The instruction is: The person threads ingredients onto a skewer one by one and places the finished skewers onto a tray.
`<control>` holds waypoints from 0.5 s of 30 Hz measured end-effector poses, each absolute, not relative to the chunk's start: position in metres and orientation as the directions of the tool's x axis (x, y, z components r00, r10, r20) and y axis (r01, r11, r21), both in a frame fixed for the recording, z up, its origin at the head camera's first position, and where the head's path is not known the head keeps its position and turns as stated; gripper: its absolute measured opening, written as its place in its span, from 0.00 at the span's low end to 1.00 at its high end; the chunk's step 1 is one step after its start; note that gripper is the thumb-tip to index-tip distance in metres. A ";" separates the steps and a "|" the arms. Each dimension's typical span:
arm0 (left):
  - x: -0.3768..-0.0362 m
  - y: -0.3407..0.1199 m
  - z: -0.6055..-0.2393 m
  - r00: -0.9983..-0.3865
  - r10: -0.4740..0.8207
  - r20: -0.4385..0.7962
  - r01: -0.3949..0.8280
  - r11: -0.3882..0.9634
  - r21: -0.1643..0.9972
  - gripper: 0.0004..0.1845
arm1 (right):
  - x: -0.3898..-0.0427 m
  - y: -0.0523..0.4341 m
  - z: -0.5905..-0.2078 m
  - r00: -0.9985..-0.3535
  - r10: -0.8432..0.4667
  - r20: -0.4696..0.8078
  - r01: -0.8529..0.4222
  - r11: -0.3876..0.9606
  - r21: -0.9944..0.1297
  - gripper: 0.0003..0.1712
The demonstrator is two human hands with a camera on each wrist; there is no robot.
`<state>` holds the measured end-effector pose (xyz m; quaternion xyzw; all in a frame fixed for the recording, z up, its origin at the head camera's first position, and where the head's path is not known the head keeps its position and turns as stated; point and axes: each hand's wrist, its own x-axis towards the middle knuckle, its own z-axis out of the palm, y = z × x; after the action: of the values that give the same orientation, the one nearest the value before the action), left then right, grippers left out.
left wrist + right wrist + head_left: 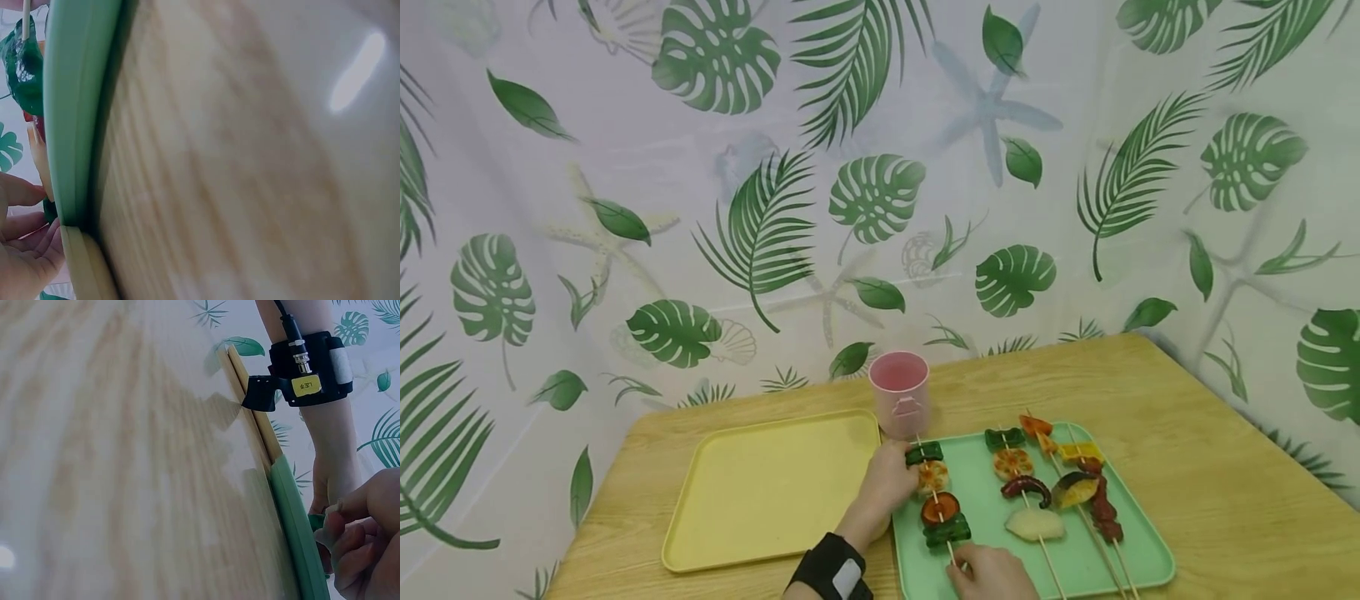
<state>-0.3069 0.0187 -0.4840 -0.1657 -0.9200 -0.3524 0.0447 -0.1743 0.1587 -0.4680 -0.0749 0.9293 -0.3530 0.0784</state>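
Note:
A food skewer [940,507], with green pieces at both ends and round orange ones between, lies along the left side of the green tray [981,492]. My left hand [887,482] pinches its far end by the top green piece; in the left wrist view the fingers [28,225] close around that piece. Low on the stick, my right hand [996,573] grips the bare wood between thumb and fingers. Several other skewers lie on the tray's right half, among them one with a pale oval piece [1036,524] and one with dark red chunks [1103,510].
A yellow tray [775,487] lies left of the green one, their edges close together. Behind them stands a pink cup [901,408] with a small handle. The wooden table [1150,408] meets a leaf-patterned curtain at the back and sides.

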 end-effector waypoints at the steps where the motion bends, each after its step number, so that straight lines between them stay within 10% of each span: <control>1: -0.307 0.018 -0.484 -0.939 0.276 0.207 0.344 0.697 0.630 0.04 | -0.174 0.159 -0.468 -0.974 -0.207 -0.086 -0.099 0.742 -0.663 0.10; 8: -0.305 0.017 -0.485 -0.932 0.271 0.242 0.363 0.694 0.622 0.12 | -0.175 0.164 -0.468 -0.957 -0.280 -0.082 -0.145 0.701 -0.698 0.08; 15: -0.305 0.019 -0.485 -0.921 0.300 0.250 0.390 0.687 0.613 0.18 | -0.168 0.199 -0.456 -0.999 0.039 -0.031 0.050 0.794 -0.606 0.08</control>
<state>-0.3049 0.0189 -0.4849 -0.1883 -0.9160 -0.3482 0.0650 -0.1678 0.1990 -0.4561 0.0233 0.9470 -0.3204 0.0083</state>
